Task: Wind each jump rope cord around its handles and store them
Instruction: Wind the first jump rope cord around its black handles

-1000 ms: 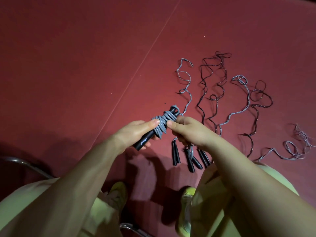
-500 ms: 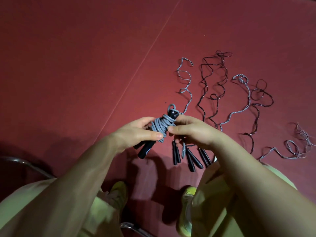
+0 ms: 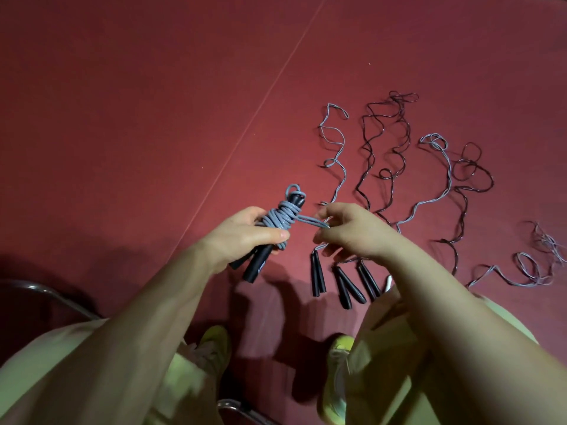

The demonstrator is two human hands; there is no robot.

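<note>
The left hand (image 3: 245, 237) grips a pair of black handles (image 3: 256, 265) bound together by a grey cord (image 3: 280, 217), thumb pressed across the coils; the handle tips point down and to the left, and a small loop of cord sticks out above the upper ends. The right hand (image 3: 352, 233) pinches a loop of the same grey cord (image 3: 310, 221), drawn taut sideways from the bundle. Both hands hover above a dark red floor (image 3: 153, 118). Below the right hand lie three more pairs of black handles (image 3: 317, 276), side by side, their loose cords (image 3: 386, 154), some grey and some dark, snaking away across the floor. Yellow-green shoes (image 3: 216, 342) and pale trousers (image 3: 399, 348) show at the bottom, with a metal chair frame (image 3: 46, 294) to the left.
</note>
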